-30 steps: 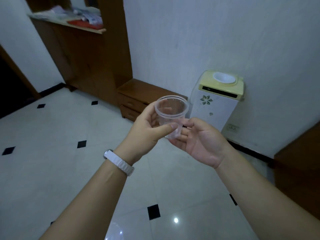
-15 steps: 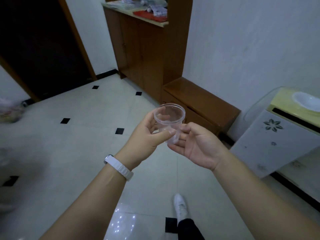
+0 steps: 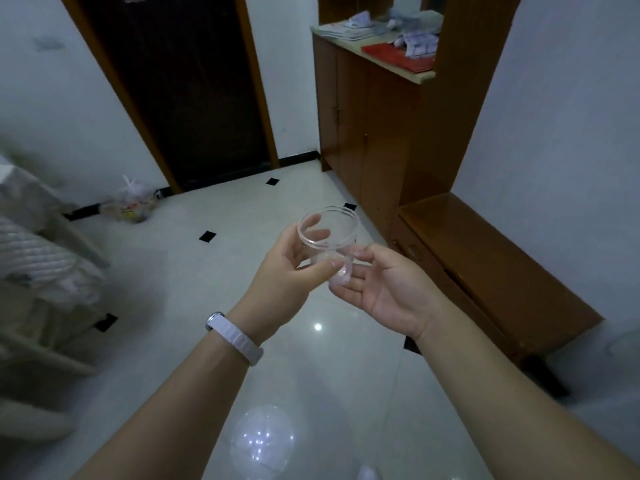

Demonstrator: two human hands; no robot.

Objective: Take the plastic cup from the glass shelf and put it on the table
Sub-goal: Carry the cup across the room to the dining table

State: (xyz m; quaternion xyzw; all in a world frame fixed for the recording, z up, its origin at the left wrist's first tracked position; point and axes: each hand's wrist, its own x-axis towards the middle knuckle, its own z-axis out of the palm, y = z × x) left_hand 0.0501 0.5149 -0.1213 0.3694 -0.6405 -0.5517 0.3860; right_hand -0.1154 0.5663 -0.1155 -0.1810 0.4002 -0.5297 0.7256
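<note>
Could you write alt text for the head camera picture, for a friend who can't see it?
A person's left hand grips a clear plastic cup upright at chest height, with the open right hand cupped against its base. Below lies a glossy white tiled floor; a dark doorway and a wooden cabinet topped with papers stand behind.

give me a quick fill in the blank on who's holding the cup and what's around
1. The clear plastic cup is held in the ____ hand's grip.
2. The right hand lies open ____ the cup.
3. A white band sits on the left ____.
4. The red sheet lies on the wooden ____.

Missing words: left; under; wrist; cabinet
</note>
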